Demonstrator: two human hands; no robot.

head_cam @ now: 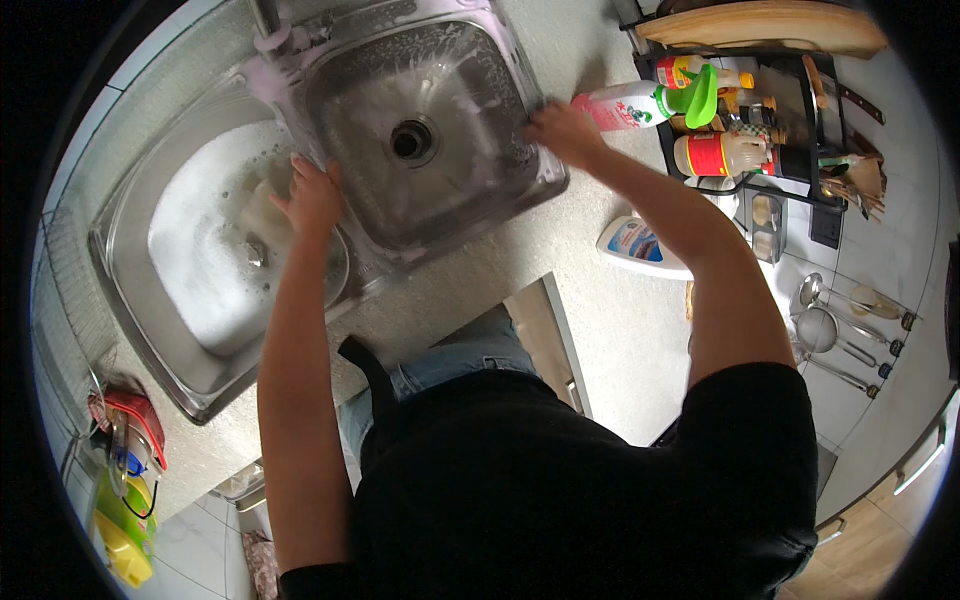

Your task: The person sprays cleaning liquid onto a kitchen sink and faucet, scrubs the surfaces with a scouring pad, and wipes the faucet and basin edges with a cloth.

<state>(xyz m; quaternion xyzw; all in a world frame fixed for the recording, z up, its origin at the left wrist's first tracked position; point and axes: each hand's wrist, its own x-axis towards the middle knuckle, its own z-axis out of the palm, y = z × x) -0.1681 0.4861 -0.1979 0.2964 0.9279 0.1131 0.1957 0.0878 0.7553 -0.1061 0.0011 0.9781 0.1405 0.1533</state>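
Observation:
Two steel sink basins lie before me. Soapy water with white foam fills part of the left basin (161, 300), and a pale, blurred thing lies under the surface near my left hand (313, 196). That hand, its fingers apart, is at the divider between the basins. The right basin (450, 202) has soap streaks on its walls and an uncovered drain (411, 140). At its right rim is my right hand (562, 133), fingers bent down; whether it holds something is hidden. Just beyond this hand a white and pink spray bottle (626, 105) with a green top stands on the counter.
A faucet (274, 37) rises behind the divider. Right of the basins are a white detergent bottle (634, 244) and a black rack (806, 124) with sauce bottles and knives. Ladles and a strainer (817, 330) hang farther right. A red-rimmed container (142, 420) stands at the left.

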